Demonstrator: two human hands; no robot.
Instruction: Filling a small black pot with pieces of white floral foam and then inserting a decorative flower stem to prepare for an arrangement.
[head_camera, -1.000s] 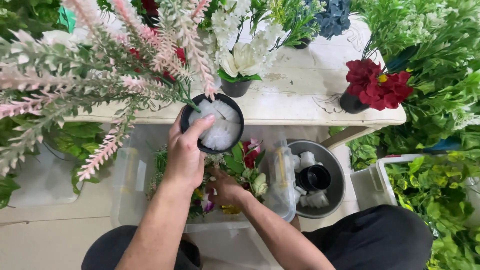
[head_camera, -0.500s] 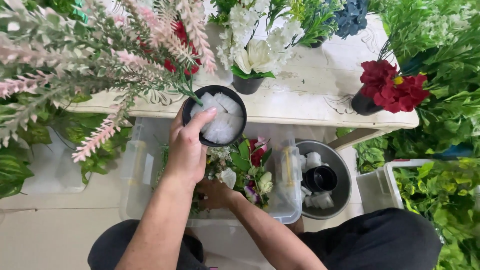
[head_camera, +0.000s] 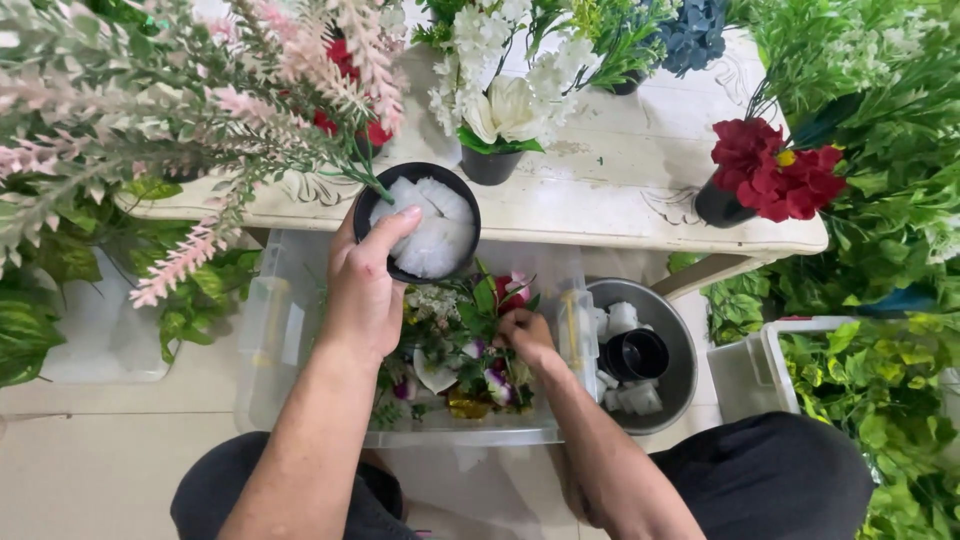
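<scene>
1. The left hand (head_camera: 365, 290) grips a small black pot (head_camera: 417, 222) by its near rim, thumb pressing on the white foam chunks (head_camera: 425, 228) that fill it. The pot hangs just in front of the white worktop (head_camera: 600, 200), above a clear plastic bin (head_camera: 275, 330).
2. The right hand (head_camera: 523, 335) is down in the bin, fingers curled among loose artificial flowers (head_camera: 470, 350); whether it has pinched a stem I cannot tell.
3. To do this well, I would keep the pot level so the foam stays seated under the thumb.
4. Pick one stem cleanly from the tangle, low on its stalk, rather than dragging several.
5. A metal bowl (head_camera: 680, 340) to the right holds spare black pots and foam; a red flower pot (head_camera: 760, 175) stands near the worktop edge, worth avoiding with the elbow.
</scene>
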